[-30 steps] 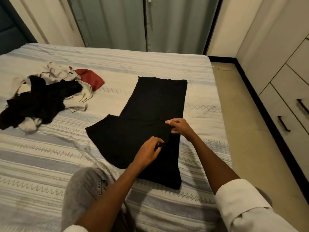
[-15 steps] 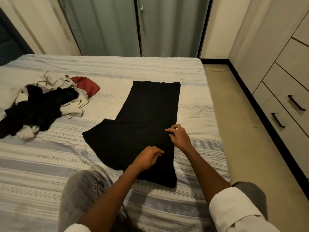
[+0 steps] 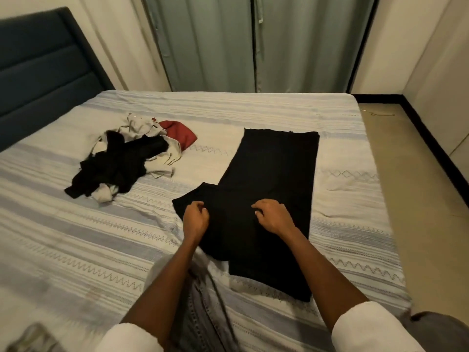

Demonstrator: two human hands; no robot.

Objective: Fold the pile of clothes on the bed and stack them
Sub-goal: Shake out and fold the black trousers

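Observation:
A black garment lies spread flat on the striped bed, long part running away from me, with a flap sticking out to the left. My left hand is curled at that flap and pinches its fabric. My right hand sits on the garment's middle with bent fingers gathering the cloth. A loose pile of clothes, black, white and beige, lies to the left, a red piece at its far side.
A dark blue headboard rises at the far left and grey-green curtains hang behind the bed. Bare floor runs along the bed's right edge. My knee in grey jeans rests on the bed in front of me.
Both hands slid left across the black garment; my left hand went from its lower middle to the left flap. The view has tilted and shifted left, bringing the headboard in.

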